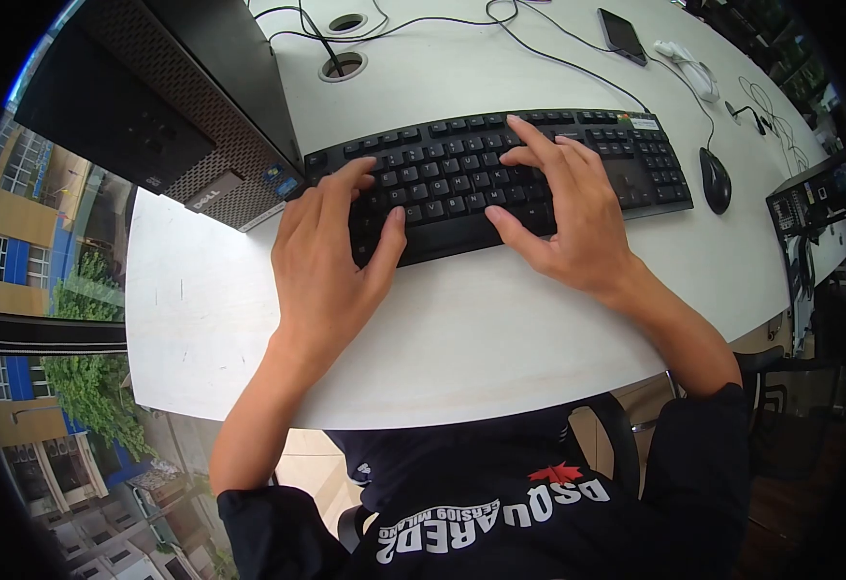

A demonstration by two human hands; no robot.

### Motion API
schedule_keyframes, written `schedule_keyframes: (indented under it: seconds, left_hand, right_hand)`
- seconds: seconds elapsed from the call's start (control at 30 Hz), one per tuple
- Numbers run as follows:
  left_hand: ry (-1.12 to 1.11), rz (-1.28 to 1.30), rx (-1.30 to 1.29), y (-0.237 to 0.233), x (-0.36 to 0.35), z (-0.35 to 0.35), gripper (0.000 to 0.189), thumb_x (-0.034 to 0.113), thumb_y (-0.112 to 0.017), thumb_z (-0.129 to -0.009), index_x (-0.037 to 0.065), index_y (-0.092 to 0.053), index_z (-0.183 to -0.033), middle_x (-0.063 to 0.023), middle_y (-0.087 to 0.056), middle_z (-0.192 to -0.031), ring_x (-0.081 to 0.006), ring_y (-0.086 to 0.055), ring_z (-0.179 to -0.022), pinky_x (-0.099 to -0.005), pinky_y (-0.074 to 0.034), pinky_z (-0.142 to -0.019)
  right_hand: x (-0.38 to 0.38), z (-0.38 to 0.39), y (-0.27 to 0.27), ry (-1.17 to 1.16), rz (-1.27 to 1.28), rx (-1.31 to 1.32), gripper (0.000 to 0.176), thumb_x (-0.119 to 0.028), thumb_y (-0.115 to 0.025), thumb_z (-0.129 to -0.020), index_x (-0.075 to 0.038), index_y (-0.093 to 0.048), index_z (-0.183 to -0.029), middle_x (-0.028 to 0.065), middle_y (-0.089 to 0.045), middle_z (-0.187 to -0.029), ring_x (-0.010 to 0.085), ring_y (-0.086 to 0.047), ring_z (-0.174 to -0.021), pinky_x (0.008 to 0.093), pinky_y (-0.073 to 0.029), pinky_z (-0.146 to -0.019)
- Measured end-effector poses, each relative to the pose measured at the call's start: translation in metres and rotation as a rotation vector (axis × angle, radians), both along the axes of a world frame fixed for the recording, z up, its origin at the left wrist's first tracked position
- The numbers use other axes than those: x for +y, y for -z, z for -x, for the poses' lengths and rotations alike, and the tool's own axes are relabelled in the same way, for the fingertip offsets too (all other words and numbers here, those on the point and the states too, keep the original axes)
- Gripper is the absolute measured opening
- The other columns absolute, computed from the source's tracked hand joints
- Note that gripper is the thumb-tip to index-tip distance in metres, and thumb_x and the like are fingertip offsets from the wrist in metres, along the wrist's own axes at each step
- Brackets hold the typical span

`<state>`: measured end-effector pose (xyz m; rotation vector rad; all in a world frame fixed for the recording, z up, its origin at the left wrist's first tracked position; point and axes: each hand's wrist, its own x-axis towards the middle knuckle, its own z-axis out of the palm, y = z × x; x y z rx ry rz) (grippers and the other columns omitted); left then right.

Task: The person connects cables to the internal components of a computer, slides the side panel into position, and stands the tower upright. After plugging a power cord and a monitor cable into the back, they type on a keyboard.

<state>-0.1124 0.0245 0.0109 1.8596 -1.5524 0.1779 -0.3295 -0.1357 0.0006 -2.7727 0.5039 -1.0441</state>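
A black computer keyboard (461, 232) lies on the white desk (500, 329), slightly tilted in view. Over its left end rests my left hand (331, 242), fingers curved and apart, thumb near the bottom letter rows. My right hand (577, 217) spreads over the right-middle keys, with one finger reaching up toward the top row and the thumb by the lower edge. Neither hand grips anything. Some keys are hidden beneath the fingers.
A black Dell computer tower (220, 106) stands close beside the keyboard's left end. To the right lie a black mouse (716, 181), a phone (622, 37) and a white object (688, 70) with cables. A cable hole (344, 66) is at the back. A window (51, 387) borders the left.
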Motion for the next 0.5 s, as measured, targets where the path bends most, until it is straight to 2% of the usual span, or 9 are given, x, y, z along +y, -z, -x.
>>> schedule_keyframes:
  seconds: [0.17, 0.3, 0.47, 0.5]
  left_hand:
    - [0.051, 0.006, -0.052, 0.001, -0.001, -0.004, 0.04, 0.015, -0.078, -0.092, 0.003, -0.067, -0.128, -0.0094, -0.073, -0.109, -0.025, -0.065, -0.103, -0.0389, -0.047, -0.097]
    - [0.062, -0.004, -0.151, 0.003, -0.003, 0.0, 0.038, 0.021, -0.079, -0.092, 0.001, -0.071, -0.124, -0.0102, -0.069, -0.113, -0.027, -0.06, -0.108, -0.0399, -0.045, -0.098]
    - [0.081, 0.025, -0.224, 0.012, -0.006, 0.0, 0.039, 0.027, -0.08, -0.09, -0.003, -0.074, -0.113, -0.0141, -0.063, -0.117, -0.0312, -0.057, -0.114, -0.0439, -0.043, -0.099]
    - [0.079, 0.026, -0.229, 0.012, -0.006, 0.001, 0.039, 0.026, -0.079, -0.091, -0.003, -0.073, -0.116, -0.0139, -0.063, -0.119, -0.0311, -0.057, -0.115, -0.0434, -0.043, -0.1]
  right_hand:
    - [0.002, -0.001, -0.001, 0.008, 0.067, 0.063, 0.064, -0.033, -0.079, -0.09, -0.001, -0.059, -0.142, 0.0123, -0.067, -0.118, 0.0307, -0.062, -0.112, 0.0496, -0.04, -0.113]
    - [0.007, -0.004, 0.001, 0.018, 0.088, 0.132, 0.058, -0.041, -0.076, -0.093, 0.002, -0.066, -0.13, 0.0159, -0.062, -0.124, 0.0348, -0.056, -0.12, 0.0522, -0.038, -0.115]
    - [0.008, -0.005, 0.003, 0.023, 0.108, 0.134, 0.057, -0.042, -0.074, -0.094, 0.004, -0.067, -0.128, 0.0171, -0.06, -0.126, 0.0365, -0.054, -0.123, 0.0537, -0.036, -0.116]
    - [0.01, -0.005, 0.002, 0.026, 0.12, 0.132, 0.058, -0.041, -0.074, -0.094, 0.004, -0.066, -0.129, 0.0171, -0.06, -0.126, 0.0366, -0.054, -0.123, 0.0539, -0.036, -0.116]
